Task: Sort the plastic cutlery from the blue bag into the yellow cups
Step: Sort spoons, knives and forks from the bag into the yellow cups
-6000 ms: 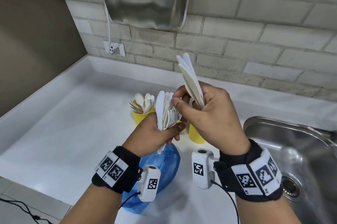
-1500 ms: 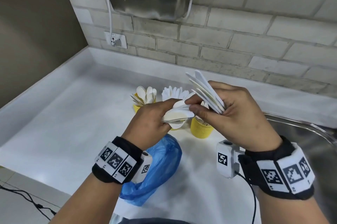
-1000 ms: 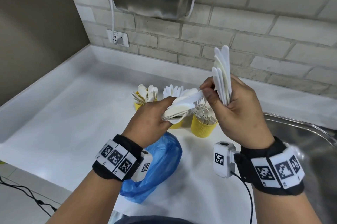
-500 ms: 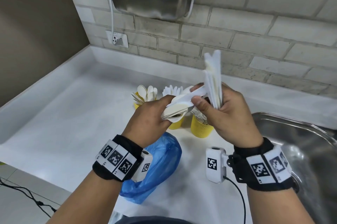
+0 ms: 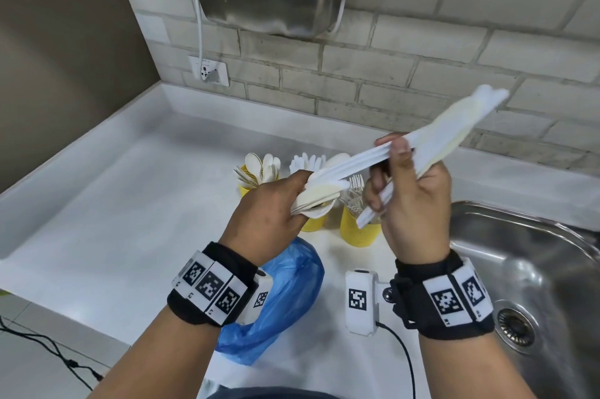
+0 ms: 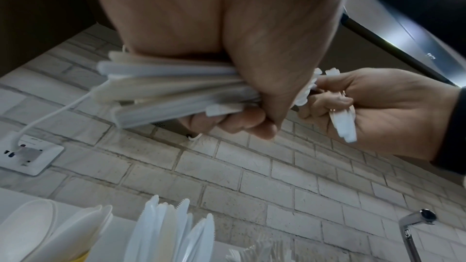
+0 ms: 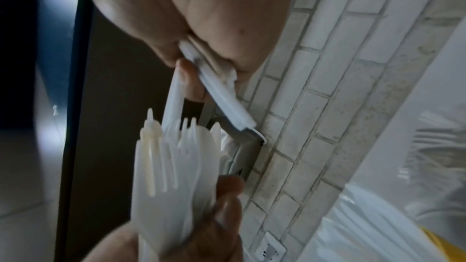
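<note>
Three yellow cups [image 5: 359, 231] on the tabletop [image 5: 136, 203] hold sorted cutlery; the blue bag [image 5: 285, 298] lies nearer. Left hand [image 5: 266, 213] and right hand [image 5: 412, 203] each clutch a white cutlery bundle [image 5: 454, 135] above the cups, beside the sink [image 5: 535, 268].

White counter [image 5: 136, 203]: yellow cups [image 5: 358, 229], blue bag [image 5: 285, 298]

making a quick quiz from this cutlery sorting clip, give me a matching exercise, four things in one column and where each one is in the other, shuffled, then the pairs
Things:
1. blue bag
2. knife bundle
3. mixed cutlery bundle
4. sink

Places:
A. gripped in the left hand
B. lying on the counter below the left wrist
C. set into the counter at the right
D. held in the right hand, blades pointing up and to the right

Pairs: 1-B, 2-D, 3-A, 4-C
</note>
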Tool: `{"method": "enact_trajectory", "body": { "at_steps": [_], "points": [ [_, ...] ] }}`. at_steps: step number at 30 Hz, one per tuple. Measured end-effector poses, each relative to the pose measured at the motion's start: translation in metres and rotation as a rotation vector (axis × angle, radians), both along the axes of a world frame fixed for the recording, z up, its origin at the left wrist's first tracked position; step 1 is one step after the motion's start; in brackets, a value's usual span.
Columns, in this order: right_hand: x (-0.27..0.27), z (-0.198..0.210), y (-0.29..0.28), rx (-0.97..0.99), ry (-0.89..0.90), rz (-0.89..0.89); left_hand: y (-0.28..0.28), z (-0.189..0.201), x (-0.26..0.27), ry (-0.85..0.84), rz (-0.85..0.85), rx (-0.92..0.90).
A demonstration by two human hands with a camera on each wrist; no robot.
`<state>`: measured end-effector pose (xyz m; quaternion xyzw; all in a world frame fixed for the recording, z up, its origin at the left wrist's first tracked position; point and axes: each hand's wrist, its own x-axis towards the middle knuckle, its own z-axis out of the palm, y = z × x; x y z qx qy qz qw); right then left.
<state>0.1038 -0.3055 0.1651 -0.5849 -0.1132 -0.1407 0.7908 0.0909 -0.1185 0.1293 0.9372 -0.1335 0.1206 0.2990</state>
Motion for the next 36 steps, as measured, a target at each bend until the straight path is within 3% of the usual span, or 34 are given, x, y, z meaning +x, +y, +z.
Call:
{"method": "enact_trajectory", "body": {
  "at_steps": [5,8,13,17,19,27,33,36],
  "points": [
    [0.013,0.013,-0.017,0.478,0.102,-0.191,0.002,0.002,-0.001,-0.002,0.030,-0.008],
    [0.014,0.019,-0.024,0.600,0.122,-0.245,0.000,0.003,-0.001,-0.005,0.035,0.007],
    [0.008,0.015,-0.022,0.324,0.050,-0.306,-0.002,0.002,0.001,-0.026,0.049,0.049],
    [-0.003,0.003,-0.015,-0.314,-0.012,-0.184,-0.003,0.002,0.002,-0.024,0.064,0.074],
    [-0.009,0.001,-0.011,-0.514,-0.026,-0.102,-0.004,0.003,0.003,-0.022,0.082,0.096],
    [-0.010,-0.007,-0.002,-0.596,0.004,-0.019,-0.001,0.001,0.002,-0.021,0.126,0.171],
    [-0.002,-0.012,-0.003,-0.320,0.049,-0.171,0.003,-0.001,0.002,-0.020,0.134,0.173],
    [0.000,-0.014,-0.006,-0.334,0.047,-0.127,0.003,-0.001,0.002,-0.018,0.137,0.170]
  ]
}}
